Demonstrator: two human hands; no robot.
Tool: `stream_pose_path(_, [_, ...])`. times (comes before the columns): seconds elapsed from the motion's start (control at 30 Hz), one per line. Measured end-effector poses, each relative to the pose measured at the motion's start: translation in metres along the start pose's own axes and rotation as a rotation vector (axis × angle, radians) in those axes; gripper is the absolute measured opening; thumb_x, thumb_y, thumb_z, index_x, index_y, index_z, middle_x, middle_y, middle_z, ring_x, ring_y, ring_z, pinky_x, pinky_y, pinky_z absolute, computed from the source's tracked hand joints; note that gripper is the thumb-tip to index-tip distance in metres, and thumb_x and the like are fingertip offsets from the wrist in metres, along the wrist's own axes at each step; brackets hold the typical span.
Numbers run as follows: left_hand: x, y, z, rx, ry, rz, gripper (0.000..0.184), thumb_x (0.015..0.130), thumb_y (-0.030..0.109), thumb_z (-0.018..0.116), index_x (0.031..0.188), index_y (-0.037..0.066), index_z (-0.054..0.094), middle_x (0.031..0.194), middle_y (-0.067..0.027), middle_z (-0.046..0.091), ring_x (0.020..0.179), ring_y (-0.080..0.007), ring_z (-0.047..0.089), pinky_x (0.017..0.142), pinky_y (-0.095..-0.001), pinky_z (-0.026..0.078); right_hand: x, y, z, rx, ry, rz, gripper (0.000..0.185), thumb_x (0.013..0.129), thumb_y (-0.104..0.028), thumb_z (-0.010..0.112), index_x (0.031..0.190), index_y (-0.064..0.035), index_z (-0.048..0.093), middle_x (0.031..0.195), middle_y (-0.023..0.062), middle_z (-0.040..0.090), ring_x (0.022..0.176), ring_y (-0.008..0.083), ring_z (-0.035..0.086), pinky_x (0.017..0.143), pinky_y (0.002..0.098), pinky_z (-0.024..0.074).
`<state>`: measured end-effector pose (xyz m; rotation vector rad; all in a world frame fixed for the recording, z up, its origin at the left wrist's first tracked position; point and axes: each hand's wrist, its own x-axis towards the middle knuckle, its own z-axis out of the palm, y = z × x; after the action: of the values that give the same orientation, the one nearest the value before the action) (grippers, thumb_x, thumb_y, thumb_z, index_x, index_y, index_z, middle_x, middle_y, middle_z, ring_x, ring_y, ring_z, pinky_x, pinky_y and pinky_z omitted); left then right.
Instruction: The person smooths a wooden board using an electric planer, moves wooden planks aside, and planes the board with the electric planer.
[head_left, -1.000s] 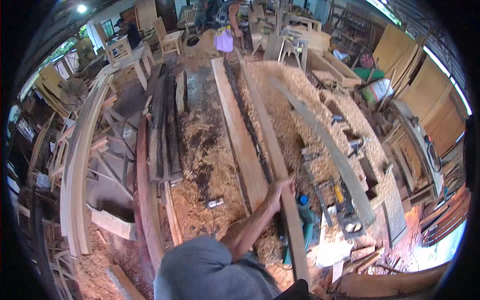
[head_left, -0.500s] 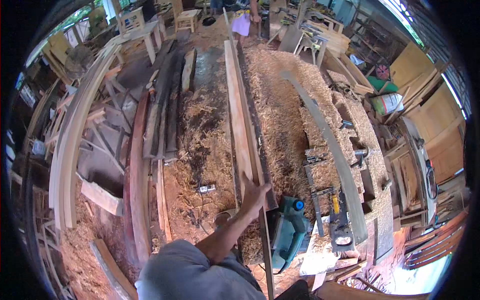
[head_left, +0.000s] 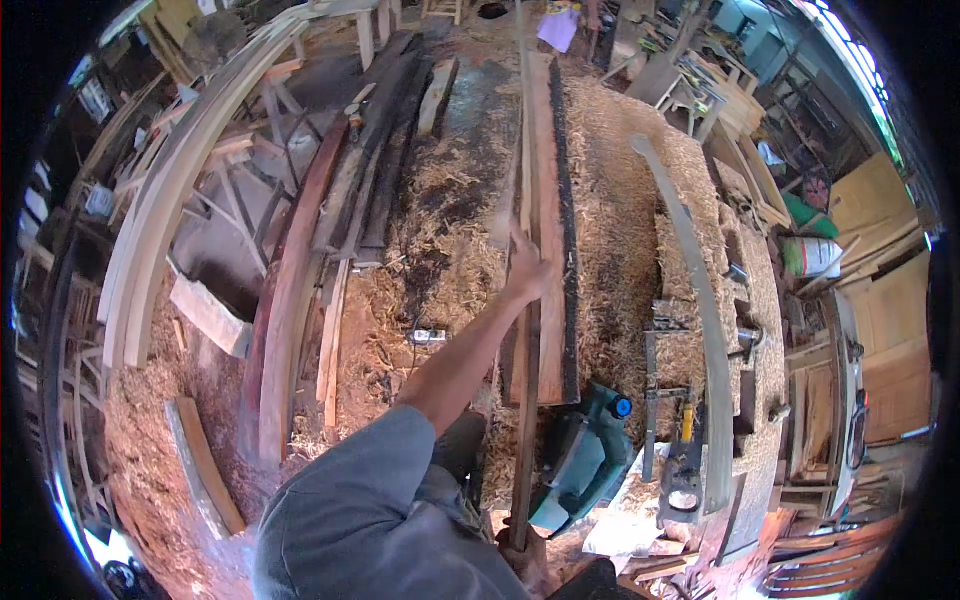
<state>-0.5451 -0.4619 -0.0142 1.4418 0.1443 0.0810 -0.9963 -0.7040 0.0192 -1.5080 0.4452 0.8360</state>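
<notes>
My left hand (head_left: 528, 268) is closed around a long, narrow wooden strip (head_left: 526, 400), about midway along its length. My right hand (head_left: 528, 562), at the bottom edge, grips the strip's near end and is partly cut off. The strip runs away from me over a plank (head_left: 550, 330) with a dark, rough right edge. Whether the strip touches the plank, I cannot tell. A teal power planer (head_left: 585, 455) with a blue knob stands just right of the strip's near part.
Wood shavings cover the floor and workbench (head_left: 620, 200). A long curved board (head_left: 690, 260) and a handsaw (head_left: 684, 475) lie on the right. Dark planks (head_left: 370, 170) lie at left, beside long boards (head_left: 170, 200) on trestles. A purple cloth (head_left: 558, 30) shows near a person at the back.
My left hand has moved farther forward, and the strip now stands more upright in view. My right hand has come into sight at the near end. The whole view has shifted.
</notes>
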Motion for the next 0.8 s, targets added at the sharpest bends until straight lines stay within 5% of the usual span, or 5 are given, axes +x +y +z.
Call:
stream_pose_path(0.23, [0.022, -0.015, 0.01, 0.129, 0.153, 0.057, 0.105, 0.099, 0.059, 0.043, 0.15, -0.003, -0.024, 0.15, -0.0419, 0.027, 0.14, -0.0539, 0.03, 0.121, -0.0427, 0.021, 0.011, -0.01, 0.008, -0.029, 0.0, -0.046, 0.067, 0.068, -0.005, 0.075, 0.129, 0.0065, 0.052, 0.095, 0.0098, 0.065, 0.079, 0.0187, 0.065, 0.073, 0.0302, 0.0541])
stream_pose_path(0.47, [0.007, 0.022, -0.008, 0.255, -0.118, -0.017, 0.103, 0.085, 0.01, 0.052, 0.156, 0.031, -0.019, 0.156, -0.0373, -0.022, 0.149, -0.0484, 0.015, 0.114, -0.0683, 0.02, 0.001, -0.026, 0.032, 0.156, 0.098, 0.014, 0.075, 0.062, 0.002, 0.075, 0.132, 0.007, 0.049, 0.092, 0.0086, 0.063, 0.08, 0.0172, 0.062, 0.07, 0.0294, 0.0525])
stream_pose_path(0.6, [0.006, 0.034, 0.004, 0.406, 0.008, -0.128, 0.112, 0.083, 0.01, 0.06, 0.149, 0.003, -0.031, 0.144, -0.0372, 0.042, 0.133, -0.0457, 0.047, 0.114, -0.0442, 0.037, 0.008, -0.002, 0.017, 0.217, 0.068, -0.069, 0.077, 0.06, -0.003, 0.075, 0.133, 0.0059, 0.05, 0.093, 0.0092, 0.065, 0.079, 0.019, 0.063, 0.067, 0.0292, 0.0525])
stream_pose_path(0.7, [0.01, 0.032, 0.006, 0.391, 0.06, -0.072, 0.11, 0.089, 0.022, 0.061, 0.15, -0.002, -0.027, 0.161, -0.031, 0.004, 0.15, -0.042, 0.014, 0.122, -0.0573, 0.011, 0.002, -0.033, 0.028, 0.077, 0.105, 0.015, 0.071, 0.064, -0.005, 0.072, 0.131, 0.0059, 0.052, 0.094, 0.0117, 0.066, 0.075, 0.0216, 0.065, 0.065, 0.0317, 0.0535])
stream_pose_path(0.8, [0.013, 0.021, -0.005, 0.466, -0.015, 0.007, 0.111, 0.091, 0.031, 0.063, 0.15, -0.005, -0.024, 0.159, -0.0334, 0.014, 0.147, -0.0435, 0.025, 0.122, -0.0523, 0.018, 0.003, -0.042, 0.041, 0.063, 0.142, -0.014, 0.069, 0.066, -0.01, 0.072, 0.13, 0.0063, 0.052, 0.094, 0.0136, 0.067, 0.074, 0.0226, 0.066, 0.063, 0.0332, 0.0541])
